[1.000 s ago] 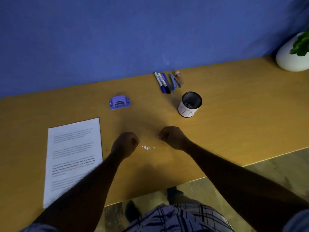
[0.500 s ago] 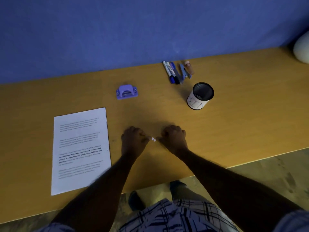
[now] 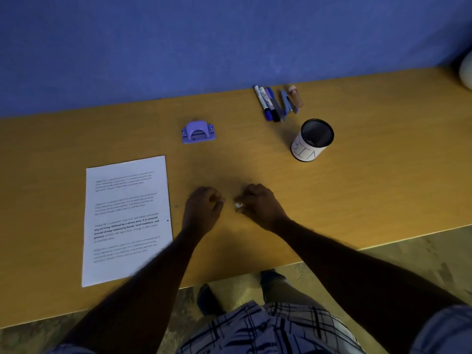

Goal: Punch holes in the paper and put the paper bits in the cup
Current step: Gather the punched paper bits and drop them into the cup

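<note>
Time to pick up the paper bits [image 3: 238, 205] and carry them to the cup [image 3: 312, 140]. Best done slowly: pinch all the little white bits together, keep the pinch tight, lift straight up, then move over the cup's open top before letting go. Easy to drop some, being so tiny and light. Worth checking the desk [image 3: 370, 190] for strays afterward. Bits lying on the desk, well short of the cup and nearer the body than it. Right hand [image 3: 260, 204] curled over them, its fingers [image 3: 242, 202] touching or just at the bits; cannot tell whether truly pinched yet. Left hand [image 3: 203, 209] on the far side of the bits from the cup, loosely curled, holding nothing that shows. Paper [image 3: 126, 218] flat and farther still from the cup. Hole punch [image 3: 198, 132] level with the cup, untouched.
</note>
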Motion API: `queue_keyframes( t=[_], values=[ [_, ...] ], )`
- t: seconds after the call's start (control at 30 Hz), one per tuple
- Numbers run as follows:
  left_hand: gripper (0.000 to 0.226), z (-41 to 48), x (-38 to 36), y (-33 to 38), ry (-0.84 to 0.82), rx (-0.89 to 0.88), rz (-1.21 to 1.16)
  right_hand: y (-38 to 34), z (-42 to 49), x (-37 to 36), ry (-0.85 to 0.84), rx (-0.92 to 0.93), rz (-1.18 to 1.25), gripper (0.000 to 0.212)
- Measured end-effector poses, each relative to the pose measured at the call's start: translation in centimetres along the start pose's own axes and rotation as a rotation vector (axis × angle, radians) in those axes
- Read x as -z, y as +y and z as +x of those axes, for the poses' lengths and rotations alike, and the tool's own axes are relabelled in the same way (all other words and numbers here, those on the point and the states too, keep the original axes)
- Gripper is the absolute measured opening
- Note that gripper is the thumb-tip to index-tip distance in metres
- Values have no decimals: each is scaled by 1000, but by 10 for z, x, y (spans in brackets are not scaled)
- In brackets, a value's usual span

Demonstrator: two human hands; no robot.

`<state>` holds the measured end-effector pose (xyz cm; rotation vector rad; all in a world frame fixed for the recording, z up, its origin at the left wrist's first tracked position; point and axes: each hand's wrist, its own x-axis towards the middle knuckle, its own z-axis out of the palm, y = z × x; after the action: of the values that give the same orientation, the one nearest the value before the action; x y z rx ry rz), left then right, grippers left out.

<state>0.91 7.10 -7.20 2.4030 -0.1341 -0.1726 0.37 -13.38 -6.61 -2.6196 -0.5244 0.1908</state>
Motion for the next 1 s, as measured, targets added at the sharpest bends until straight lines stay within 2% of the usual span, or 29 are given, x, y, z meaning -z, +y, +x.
queue_keyframes(
  t=[0.33, 0.5, 0.7, 0.9, 1.0],
  values=[
    [13, -3, 0, -1, 10, 5, -5, 4, 4, -3, 57, 16, 190, 12],
    [15, -3, 1, 1, 5, 3, 10, 2, 4, -6, 32, -43, 157, 8],
    [12, -2, 0, 3, -10, -55, 69, -2, 4, -7, -18, -79, 59, 14],
    [13, 0, -5, 10, -141, -189, 161, 7, 6, 7, 4, -233, 334, 15],
    [20, 4, -11, 19, -157, -194, 223, 9, 5, 17, -36, -345, 512, 12]
  ],
)
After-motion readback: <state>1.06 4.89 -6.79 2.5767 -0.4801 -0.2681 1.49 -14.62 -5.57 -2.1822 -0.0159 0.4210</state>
